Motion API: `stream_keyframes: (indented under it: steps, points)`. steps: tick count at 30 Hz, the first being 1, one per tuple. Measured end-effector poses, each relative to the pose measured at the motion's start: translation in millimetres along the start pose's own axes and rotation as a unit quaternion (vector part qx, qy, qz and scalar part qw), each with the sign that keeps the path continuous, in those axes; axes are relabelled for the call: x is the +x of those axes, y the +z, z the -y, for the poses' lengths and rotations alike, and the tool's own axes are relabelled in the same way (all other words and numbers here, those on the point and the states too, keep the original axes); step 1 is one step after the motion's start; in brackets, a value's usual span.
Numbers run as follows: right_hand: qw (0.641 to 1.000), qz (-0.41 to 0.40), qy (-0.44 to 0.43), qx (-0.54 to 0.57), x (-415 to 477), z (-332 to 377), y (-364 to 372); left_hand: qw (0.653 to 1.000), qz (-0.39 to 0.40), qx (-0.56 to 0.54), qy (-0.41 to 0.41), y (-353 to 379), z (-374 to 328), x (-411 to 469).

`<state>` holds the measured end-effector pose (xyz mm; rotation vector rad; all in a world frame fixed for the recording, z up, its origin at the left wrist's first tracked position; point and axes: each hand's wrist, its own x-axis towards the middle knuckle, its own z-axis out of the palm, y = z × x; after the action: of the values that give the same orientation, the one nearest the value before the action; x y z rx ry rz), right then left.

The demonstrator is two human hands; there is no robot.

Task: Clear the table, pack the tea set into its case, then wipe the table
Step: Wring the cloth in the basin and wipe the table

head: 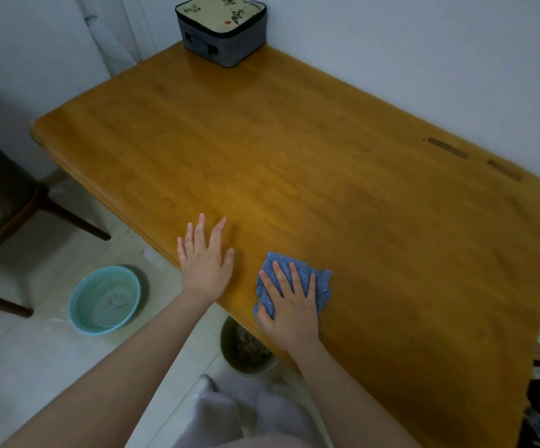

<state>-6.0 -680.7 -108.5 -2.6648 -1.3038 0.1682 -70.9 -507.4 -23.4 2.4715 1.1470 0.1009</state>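
Note:
A blue cloth [318,281] lies flat on the wooden table [326,176] near its front edge. My right hand [289,302] presses down on the cloth with the fingers spread over it. My left hand [205,258] rests flat on the table a little to the left, fingers apart and holding nothing. The grey tea set case [221,30], closed, with a painted cream lid, stands at the table's far corner by the wall.
On the tiled floor to the left sits a teal basin [105,300] with water in it. A round pot [247,349] stands on the floor under the table's front edge. A dark chair [6,202] is at the far left. White walls border the table's far and right sides.

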Motion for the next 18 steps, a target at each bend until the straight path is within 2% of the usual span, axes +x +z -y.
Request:
stream_keyframes:
  steps: [12,18]
  points:
    - [1.000,-0.002,0.012,-0.007,69.2,-12.1,-0.7,0.999,0.016,0.016,-0.023,10.7,16.5,26.6]
    - [0.999,0.007,0.038,-0.013,123.0,-11.9,-1.9,0.999,0.032,0.006,-0.005,12.6,22.5,61.1]
